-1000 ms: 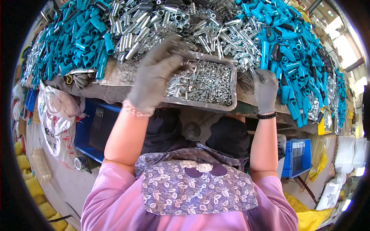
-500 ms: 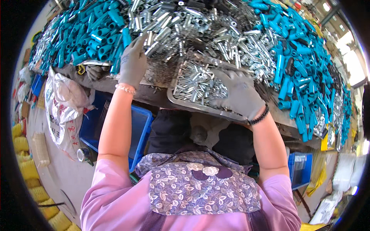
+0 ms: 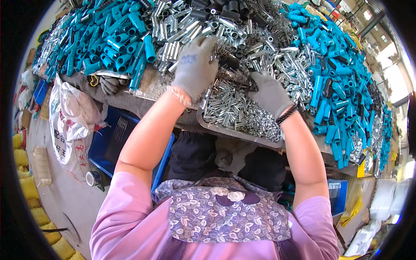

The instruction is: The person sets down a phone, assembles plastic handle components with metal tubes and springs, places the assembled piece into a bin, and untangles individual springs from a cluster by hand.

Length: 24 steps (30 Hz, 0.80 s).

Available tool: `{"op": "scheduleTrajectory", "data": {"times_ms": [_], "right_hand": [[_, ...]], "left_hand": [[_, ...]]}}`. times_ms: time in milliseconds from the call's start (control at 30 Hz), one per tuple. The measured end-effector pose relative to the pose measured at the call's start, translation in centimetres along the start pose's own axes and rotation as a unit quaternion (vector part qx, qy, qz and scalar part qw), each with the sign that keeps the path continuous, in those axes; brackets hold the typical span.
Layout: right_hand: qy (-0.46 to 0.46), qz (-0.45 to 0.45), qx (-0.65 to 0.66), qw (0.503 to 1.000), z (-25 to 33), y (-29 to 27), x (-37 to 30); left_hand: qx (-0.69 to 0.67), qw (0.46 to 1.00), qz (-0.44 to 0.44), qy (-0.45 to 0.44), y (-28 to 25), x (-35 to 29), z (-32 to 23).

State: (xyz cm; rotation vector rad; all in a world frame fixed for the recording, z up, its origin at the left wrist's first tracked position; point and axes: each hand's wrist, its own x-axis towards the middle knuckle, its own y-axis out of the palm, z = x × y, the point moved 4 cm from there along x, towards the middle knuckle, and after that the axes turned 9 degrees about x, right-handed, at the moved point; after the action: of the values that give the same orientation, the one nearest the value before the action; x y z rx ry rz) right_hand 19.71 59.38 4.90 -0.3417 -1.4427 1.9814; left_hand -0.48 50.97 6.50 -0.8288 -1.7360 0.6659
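Step in hand: apparently a reach for small parts with both hands, the left hand (image 3: 195, 67) over the pile and the right hand (image 3: 271, 93) at the tray's far side.
Left grip: fingers bent down toward silver tubes (image 3: 171, 52) and dark springs (image 3: 227, 52); whether they close on anything, I cannot tell.
Right grip: looks parted, thumb apart from the fingers, with no held part showing; its tips are near the springs.
Next move: taking one part would call for a narrow fingertip pinch, since the springs look prone to tangling.
Grey tray (image 3: 242, 137): sits at the counter's near edge, partly under the right hand; slim silver pins (image 3: 227, 106) fill its left, smaller silver pieces (image 3: 265, 123) its right.
Left blue bin (image 3: 104, 145): below the counter, with thin metal strips (image 3: 119, 126) inside.
Right blue bin (image 3: 342, 203): pale strips inside, too small to identify.
White sack (image 3: 67, 123): beside the left bin; contents hidden.
Counter (image 3: 149, 84): heaps of teal handles (image 3: 117, 47) flank the metal parts.
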Motion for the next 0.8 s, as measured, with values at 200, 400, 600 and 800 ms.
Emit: {"op": "scheduleTrajectory", "data": {"times_ms": [200, 400, 600, 800], "right_hand": [[-0.023, 0.031, 0.010, 0.999, 3.9, -3.0, -0.3], [-0.194, -0.007, 0.007, 0.981, 9.4, 0.0, 3.8], [-0.032, -0.059, 0.248, 0.966, 6.6, -1.7, 6.7], [0.040, -0.063, 0.345, 0.936, 5.2, -0.3, 8.4]], "left_hand": [[0.024, 0.992, 0.096, 0.084, 2.6, 3.7, 3.3], [-0.095, 0.987, 0.127, 0.014, 1.9, 6.7, 5.6], [-0.315, 0.940, 0.098, -0.089, 1.3, 6.9, 9.1], [-0.444, 0.885, 0.033, -0.136, -2.0, 6.8, 5.8]]}}
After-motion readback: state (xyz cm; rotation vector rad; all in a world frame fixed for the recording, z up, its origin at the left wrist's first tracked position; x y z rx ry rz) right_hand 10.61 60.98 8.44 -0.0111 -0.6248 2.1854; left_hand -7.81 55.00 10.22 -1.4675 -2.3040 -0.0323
